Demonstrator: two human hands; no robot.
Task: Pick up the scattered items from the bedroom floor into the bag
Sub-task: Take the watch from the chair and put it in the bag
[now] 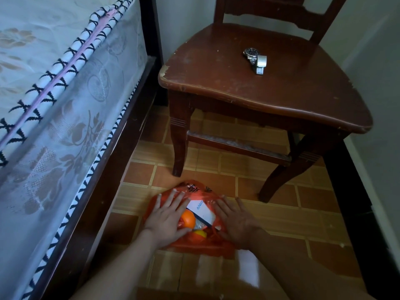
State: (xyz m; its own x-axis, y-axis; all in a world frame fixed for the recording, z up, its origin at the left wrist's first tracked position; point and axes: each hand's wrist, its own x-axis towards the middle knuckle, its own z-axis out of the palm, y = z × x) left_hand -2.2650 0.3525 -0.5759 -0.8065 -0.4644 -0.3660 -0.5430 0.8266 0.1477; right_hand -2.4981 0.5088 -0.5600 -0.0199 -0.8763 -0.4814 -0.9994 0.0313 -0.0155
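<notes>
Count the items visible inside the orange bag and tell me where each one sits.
3 visible in the orange plastic bag: a white box with blue lettering in the middle, an orange round object to its left, a yellow object below. More may be hidden under both hands.

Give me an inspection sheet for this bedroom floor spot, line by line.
Surface: tiled floor, brown-orange tiles, glare near the bottom.
Job's things: orange plastic bag on the floor, mouth open; inside, a white box, an orange round item and a yellow item.
Clutter: wristwatch on the wooden chair seat.
Grippers: left hand and right hand flat on the bag, fingers spread.
Cables: nothing seen.
Surroundings: mattress on a dark bed frame at left; wall behind.
</notes>
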